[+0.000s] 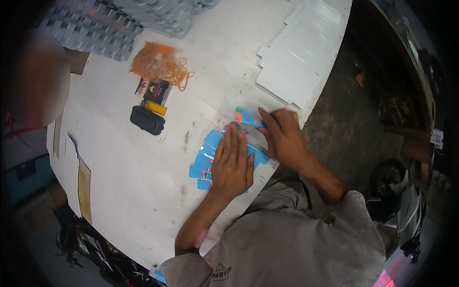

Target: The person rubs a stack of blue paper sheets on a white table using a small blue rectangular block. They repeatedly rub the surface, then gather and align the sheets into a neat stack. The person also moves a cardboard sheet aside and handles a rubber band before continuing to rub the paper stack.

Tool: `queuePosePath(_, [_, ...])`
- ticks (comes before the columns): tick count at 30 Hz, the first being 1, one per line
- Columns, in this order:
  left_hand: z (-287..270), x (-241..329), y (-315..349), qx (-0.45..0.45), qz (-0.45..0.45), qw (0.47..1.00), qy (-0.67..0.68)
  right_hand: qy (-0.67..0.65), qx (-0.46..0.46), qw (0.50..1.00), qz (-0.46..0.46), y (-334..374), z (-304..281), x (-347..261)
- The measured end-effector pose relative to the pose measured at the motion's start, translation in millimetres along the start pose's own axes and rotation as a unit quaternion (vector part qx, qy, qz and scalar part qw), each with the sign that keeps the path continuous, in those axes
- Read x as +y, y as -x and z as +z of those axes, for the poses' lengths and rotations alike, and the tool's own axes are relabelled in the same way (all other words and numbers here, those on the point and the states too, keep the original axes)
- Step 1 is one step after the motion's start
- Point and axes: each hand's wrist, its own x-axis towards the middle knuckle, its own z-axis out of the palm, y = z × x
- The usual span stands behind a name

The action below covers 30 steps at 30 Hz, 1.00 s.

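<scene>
A blue printed, die-cut cardboard box blank point(195, 171) lies near the table's front edge, partly covered by my hands. My left hand point(230, 162) rests flat on it, fingers stretched out side by side. Just beyond those fingertips, a raised cardboard panel point(247, 117) shows blue with pink and orange spots. My right hand point(287, 138) has its fingers and thumb curled at the right end of this panel and grips it. Whether the panel is joined to the blank is hidden by my hands.
Farther off lie an orange plastic bag with rubber bands point(152, 60), a small dark pack point(158, 91), a yellow lighter point(156, 108) and a black case point(147, 120). White cardboard sheets point(299, 57) are stacked at right, grey folded pieces point(91, 28) at far left. Another person is at left.
</scene>
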Motion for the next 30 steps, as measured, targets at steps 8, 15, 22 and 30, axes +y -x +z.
queuePosePath(8, [-27.6,12.2,-18.3,-0.151,0.03,0.986,-0.068,0.166,0.16,0.972,0.048,-20.7,-5.2,17.3])
queuePosePath(15, [-14.1,-1.4,-13.8,-0.136,0.022,0.99,-0.026,0.066,-0.002,0.998,0.005,-11.9,-12.0,12.2])
queuePosePath(22, [-7.1,7.3,-8.0,-0.079,0.02,0.99,-0.113,-0.02,-0.068,0.996,0.058,-3.6,-1.0,-17.1])
queuePosePath(30, [-11.3,6.3,-11.1,-0.087,0.027,0.992,-0.09,-0.333,-0.137,0.895,0.263,-21.1,-26.9,-24.0])
